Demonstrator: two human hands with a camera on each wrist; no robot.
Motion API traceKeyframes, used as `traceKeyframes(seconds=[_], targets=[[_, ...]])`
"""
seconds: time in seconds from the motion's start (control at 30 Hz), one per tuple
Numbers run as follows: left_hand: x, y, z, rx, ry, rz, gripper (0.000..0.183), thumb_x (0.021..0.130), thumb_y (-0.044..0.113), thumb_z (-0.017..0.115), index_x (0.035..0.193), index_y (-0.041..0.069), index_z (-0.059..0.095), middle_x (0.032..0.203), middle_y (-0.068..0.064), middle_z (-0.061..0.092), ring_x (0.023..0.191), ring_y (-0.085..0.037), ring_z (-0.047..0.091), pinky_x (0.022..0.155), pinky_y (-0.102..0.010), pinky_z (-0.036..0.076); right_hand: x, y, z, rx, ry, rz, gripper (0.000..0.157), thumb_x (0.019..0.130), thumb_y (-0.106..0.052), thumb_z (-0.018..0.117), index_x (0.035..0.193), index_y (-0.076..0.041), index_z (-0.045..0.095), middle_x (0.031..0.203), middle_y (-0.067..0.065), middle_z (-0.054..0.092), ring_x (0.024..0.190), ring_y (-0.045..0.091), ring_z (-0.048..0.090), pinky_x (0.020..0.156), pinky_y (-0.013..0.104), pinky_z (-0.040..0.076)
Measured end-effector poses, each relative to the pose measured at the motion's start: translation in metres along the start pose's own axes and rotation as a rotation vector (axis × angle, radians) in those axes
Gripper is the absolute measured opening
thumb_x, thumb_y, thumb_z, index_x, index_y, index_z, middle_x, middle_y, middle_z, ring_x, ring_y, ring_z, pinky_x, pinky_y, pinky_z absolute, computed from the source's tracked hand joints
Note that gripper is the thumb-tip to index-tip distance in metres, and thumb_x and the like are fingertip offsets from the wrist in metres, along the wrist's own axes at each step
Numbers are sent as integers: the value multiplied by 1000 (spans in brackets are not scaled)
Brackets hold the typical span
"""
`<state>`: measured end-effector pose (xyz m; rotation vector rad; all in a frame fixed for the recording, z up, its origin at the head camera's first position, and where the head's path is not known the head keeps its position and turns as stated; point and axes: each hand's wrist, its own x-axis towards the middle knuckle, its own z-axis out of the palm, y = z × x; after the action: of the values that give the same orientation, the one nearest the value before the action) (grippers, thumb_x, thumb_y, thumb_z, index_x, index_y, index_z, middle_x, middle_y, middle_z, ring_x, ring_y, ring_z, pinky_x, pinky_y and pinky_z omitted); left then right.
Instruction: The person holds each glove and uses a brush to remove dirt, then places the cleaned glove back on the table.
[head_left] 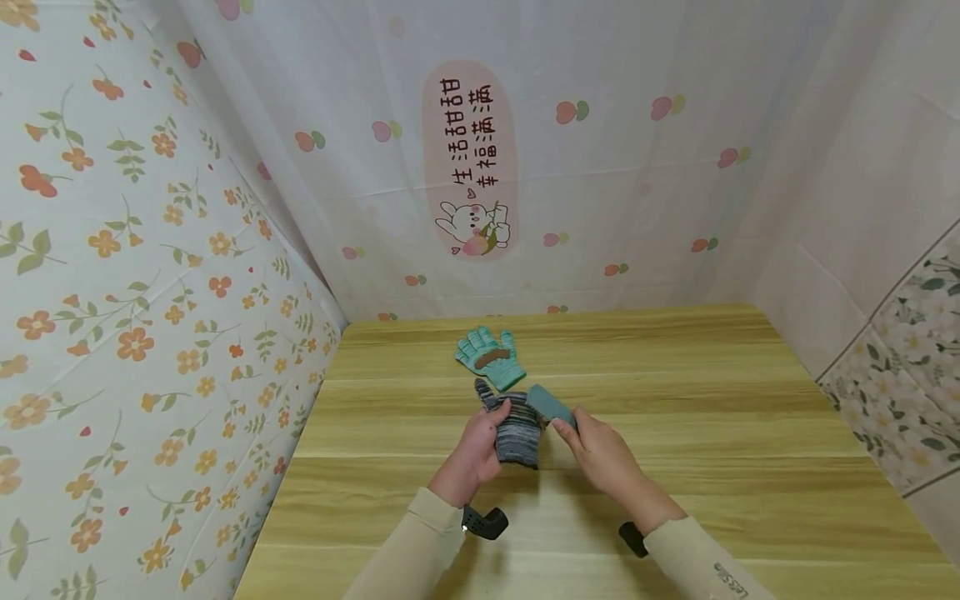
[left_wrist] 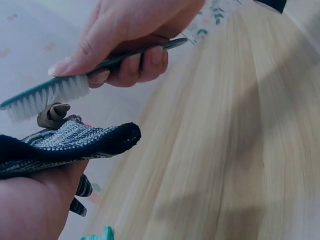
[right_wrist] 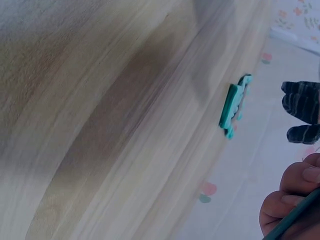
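Observation:
My left hand holds up a dark grey striped knit glove, its thumb pressed on top of the fabric. The glove's cuff points toward me, and in the left wrist view a curled brown piece stands up from its surface. In my right hand is a teal brush, gripped by its handle. Its white bristles face down over the glove, right at the brown piece. Farther back, a mint green knit glove with a brown patch lies flat on the table.
The wooden table stretches out on both sides of my hands. A white printed curtain hangs behind its far edge, and a flowered one runs along the left side. A black strap piece sits at my left wrist.

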<state>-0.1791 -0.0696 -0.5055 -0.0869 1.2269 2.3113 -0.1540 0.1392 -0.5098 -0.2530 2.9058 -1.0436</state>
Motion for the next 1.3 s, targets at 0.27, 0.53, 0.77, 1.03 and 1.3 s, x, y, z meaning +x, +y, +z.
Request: traceKeyframes(seconds=[0.27,0.53,0.77,1.03,1.3], targets=[[-1,3,0,-10,-16,13,20,111,30,36,123,13,38,105,-3,62,91,-16,68,77,-30,58,0,2,-4,-34,-19,18,43,108,-48,39,96,-7,46,70,3,40,60,17,41,56,29,33],[-1,3,-1,-13,-20,10,20,111,31,36,121,14,39,106,-2,62,92,-15,67,77,-30,58,0,4,-4,-48,-41,16,44,108,-49,37,96,-8,45,70,3,39,59,17,40,55,30,33],[-1,3,-2,-39,-31,17,23,112,30,36,124,11,40,108,-4,62,92,-19,69,76,-32,58,0,8,-4,-58,-32,15,42,108,-48,39,94,-9,45,70,2,39,59,17,39,55,29,32],[-1,5,0,-107,-49,22,29,112,28,32,131,6,38,111,-7,62,94,-21,68,76,-32,59,0,16,-5,-48,-38,45,44,108,-50,37,99,-8,45,73,4,43,61,18,42,56,30,33],[-1,8,3,-127,-92,25,35,113,27,29,139,5,32,118,-9,57,100,-21,66,80,-33,59,-1,21,-7,-24,-22,64,47,108,-52,35,99,-7,45,74,5,44,61,19,44,55,31,34]])
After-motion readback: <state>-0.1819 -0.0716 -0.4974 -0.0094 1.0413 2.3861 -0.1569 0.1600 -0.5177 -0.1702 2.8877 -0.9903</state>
